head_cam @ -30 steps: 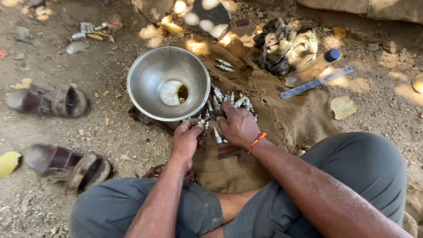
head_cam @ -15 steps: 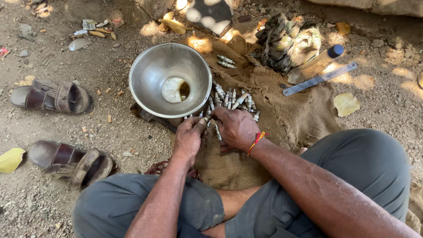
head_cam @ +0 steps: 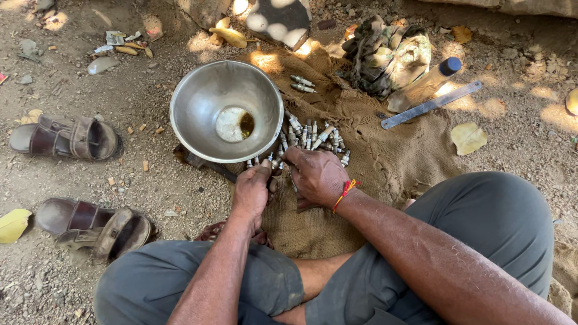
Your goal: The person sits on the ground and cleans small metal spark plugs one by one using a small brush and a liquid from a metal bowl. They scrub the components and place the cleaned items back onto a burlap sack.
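The ground [head_cam: 150,180] here is bare dirt with lots of small stones, and spots of sun fall on it. A person sits on it with legs crossed, in grey trousers. A brown sack cloth [head_cam: 391,156] is spread out in front of them.

On the cloth stands a shiny metal bowl [head_cam: 198,102] with a little dark liquid at the bottom. Just beside the bowl, on its right, lies a heap of small metal spark plugs [head_cam: 316,135]. Two more lie a bit further up the cloth.

The left hand [head_cam: 251,191] is closed around something small, right at the edge of the bowl. The right hand [head_cam: 317,176] is curled and lies on the near end of the heap, touching the left hand. I cannot tell what its fingers grip. It has a red thread [head_cam: 345,191] on the wrist.

Up at the far side are a bunched rag [head_cam: 385,51], a bottle with a dark cap [head_cam: 424,84] and a long flat metal bar [head_cam: 430,105]. Two brown sandals [head_cam: 66,137] lie on the dirt to the left, well apart from the cloth. Dry yellow leaves [head_cam: 468,138] lie about.
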